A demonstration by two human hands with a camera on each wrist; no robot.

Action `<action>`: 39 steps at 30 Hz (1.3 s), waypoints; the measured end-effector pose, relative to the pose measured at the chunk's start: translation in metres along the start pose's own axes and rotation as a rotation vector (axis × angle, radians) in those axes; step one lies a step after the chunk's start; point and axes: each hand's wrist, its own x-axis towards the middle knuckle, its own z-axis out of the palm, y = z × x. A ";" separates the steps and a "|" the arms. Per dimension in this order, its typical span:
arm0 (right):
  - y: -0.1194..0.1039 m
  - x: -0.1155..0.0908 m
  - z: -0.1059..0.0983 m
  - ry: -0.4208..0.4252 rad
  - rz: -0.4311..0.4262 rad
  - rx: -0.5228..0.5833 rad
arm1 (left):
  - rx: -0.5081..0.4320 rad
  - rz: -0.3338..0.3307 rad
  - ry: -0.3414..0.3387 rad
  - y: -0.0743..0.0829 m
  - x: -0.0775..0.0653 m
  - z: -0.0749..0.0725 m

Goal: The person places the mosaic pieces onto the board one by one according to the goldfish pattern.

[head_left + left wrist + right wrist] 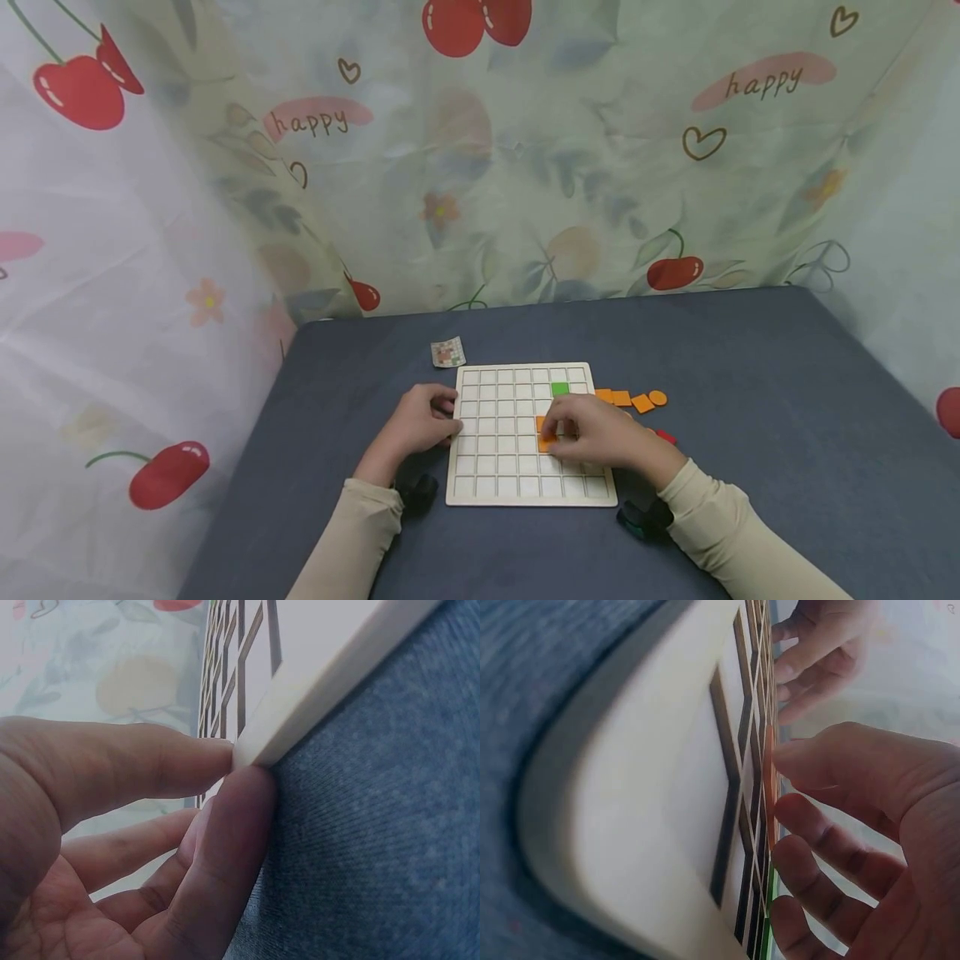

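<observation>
From afar I watch a dark table (pixel 360 350) bearing a white gridded board (pixel 495 446), its left edge pinched by the left hand (pixel 417 423). The right hand (pixel 600 431), thumb and forefinger apart, touches orange tiles (pixel 542 447) on the board (whether it grips one, I cannot tell).

The head camera looks forward and down from well above the board (pixel 510 467), while each wrist camera peers close and low across it, tilted sideways, both sharing the left hand (pixel 416 418)
</observation>
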 end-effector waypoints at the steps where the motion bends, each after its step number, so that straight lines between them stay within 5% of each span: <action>1: 0.000 0.000 0.000 -0.004 -0.003 0.001 | 0.002 0.001 0.000 0.000 0.000 0.000; 12: 0.000 -0.002 -0.004 -0.015 0.003 0.003 | -0.003 -0.002 0.002 0.000 0.000 0.000; 19: 0.009 -0.011 -0.026 0.061 0.057 0.038 | 0.000 0.003 0.004 0.000 0.001 0.001; 28: 0.043 -0.036 -0.067 0.137 0.176 -0.008 | 0.005 0.005 0.007 0.000 0.000 0.001; 39: 0.077 -0.061 -0.093 0.152 0.206 0.036 | 0.013 0.003 0.008 0.001 0.000 0.001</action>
